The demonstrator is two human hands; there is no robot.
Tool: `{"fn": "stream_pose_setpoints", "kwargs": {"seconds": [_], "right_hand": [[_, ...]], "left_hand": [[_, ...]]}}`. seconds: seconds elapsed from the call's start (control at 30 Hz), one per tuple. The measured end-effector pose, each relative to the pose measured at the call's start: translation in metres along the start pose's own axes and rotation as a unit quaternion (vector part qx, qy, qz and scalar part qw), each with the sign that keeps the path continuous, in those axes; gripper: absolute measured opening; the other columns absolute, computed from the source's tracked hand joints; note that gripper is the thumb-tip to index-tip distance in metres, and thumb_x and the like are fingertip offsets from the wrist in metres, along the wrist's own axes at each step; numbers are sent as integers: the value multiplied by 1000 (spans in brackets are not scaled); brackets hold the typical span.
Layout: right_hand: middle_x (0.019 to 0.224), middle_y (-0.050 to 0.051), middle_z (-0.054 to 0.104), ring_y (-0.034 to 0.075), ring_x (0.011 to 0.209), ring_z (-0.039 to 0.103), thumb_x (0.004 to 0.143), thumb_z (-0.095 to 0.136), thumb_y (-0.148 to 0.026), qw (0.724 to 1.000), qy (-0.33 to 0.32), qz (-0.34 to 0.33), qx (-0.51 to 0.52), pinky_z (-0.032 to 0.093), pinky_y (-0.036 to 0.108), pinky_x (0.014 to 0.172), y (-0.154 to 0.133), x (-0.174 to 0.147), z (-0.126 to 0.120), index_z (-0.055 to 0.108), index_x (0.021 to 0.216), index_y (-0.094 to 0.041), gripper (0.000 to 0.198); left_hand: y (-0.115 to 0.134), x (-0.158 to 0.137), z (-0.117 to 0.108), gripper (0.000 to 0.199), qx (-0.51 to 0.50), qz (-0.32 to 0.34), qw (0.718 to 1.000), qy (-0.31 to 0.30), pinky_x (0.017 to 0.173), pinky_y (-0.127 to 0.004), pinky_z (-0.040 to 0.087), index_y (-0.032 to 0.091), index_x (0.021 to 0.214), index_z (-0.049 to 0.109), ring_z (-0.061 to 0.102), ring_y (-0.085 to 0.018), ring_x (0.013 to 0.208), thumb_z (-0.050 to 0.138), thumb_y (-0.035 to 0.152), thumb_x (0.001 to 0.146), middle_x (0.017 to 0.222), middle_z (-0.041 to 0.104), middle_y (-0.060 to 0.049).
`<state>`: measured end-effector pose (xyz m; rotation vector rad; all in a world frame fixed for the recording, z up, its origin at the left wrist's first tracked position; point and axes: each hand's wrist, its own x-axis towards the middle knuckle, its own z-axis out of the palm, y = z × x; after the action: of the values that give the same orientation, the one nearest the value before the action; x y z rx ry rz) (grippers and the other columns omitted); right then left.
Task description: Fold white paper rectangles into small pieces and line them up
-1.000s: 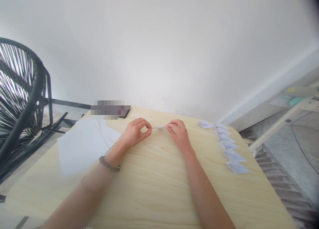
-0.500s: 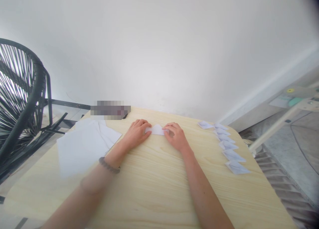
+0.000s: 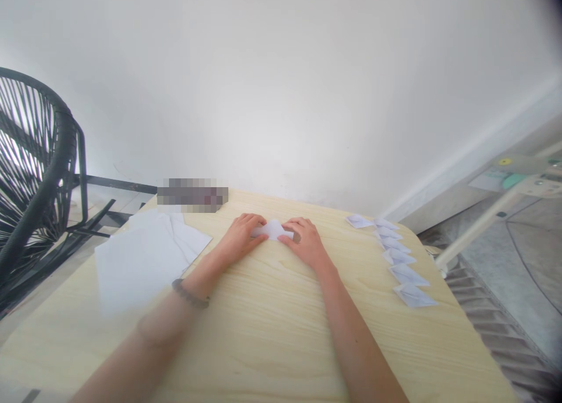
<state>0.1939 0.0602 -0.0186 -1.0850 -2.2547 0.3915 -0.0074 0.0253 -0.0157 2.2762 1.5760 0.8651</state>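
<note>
A small folded piece of white paper (image 3: 274,230) lies on the wooden table between my two hands. At its left end, my left hand (image 3: 244,234) grips the paper between thumb and fingers. My right hand (image 3: 304,238) pinches the opposite end, its thumb on the near side and its fingers curled over the far side. The paper has a raised, pointed middle with a narrow strip reaching out to each side. Parts of both ends are covered by my fingers.
Loose white sheets (image 3: 144,257) overlap on the left of the table (image 3: 263,333). Several folded paper shapes (image 3: 409,274) form a column near the right edge. A blurred-out object (image 3: 193,195) sits at the back left. A dark corded chair (image 3: 39,175) stands left; a wall rises behind.
Both hands have shifted slightly inward along the folded paper, and my right thumb has moved nearer its middle. The whole view has drifted a little.
</note>
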Motion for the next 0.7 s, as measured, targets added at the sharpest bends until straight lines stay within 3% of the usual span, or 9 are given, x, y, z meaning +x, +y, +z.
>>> {"fn": "stream_pose_setpoints", "kwargs": {"seconds": [0.2, 0.43, 0.6, 0.7], "right_hand": [[92, 2, 62, 18, 89, 52, 75, 57, -29, 999, 3, -16, 32, 39, 35, 83, 1, -1, 0, 63, 87, -24, 14], [81, 2, 66, 16, 78, 56, 77, 56, -31, 996, 12, -23, 84, 43, 30, 74, -1, -2, 1, 66, 79, -23, 13], [77, 1, 67, 14, 71, 57, 80, 50, -34, 995, -3, -16, 98, 42, 27, 68, -5, -1, -2, 66, 76, -23, 20], [72, 1, 66, 14, 68, 57, 82, 47, -35, 995, -23, -7, 93, 42, 27, 66, -6, -1, -3, 66, 73, -22, 25]], "left_hand": [[8, -1, -5, 10, -77, -40, 996, -32, 69, -26, 42, 20, 84, 53, 54, -15, 74, 46, 24, 78, 80, 59, -1], [14, -1, -8, 21, -115, -40, 992, -42, 69, -23, 41, 21, 95, 56, 55, -14, 78, 47, 29, 78, 87, 62, -1], [16, 0, -8, 28, -76, -24, 995, -56, 57, -21, 36, 17, 70, 59, 50, -13, 63, 42, 37, 80, 67, 59, -1], [18, 0, -8, 30, -76, -34, 995, -49, 55, -21, 33, 17, 65, 57, 47, -11, 59, 42, 38, 80, 64, 57, -1]]}}
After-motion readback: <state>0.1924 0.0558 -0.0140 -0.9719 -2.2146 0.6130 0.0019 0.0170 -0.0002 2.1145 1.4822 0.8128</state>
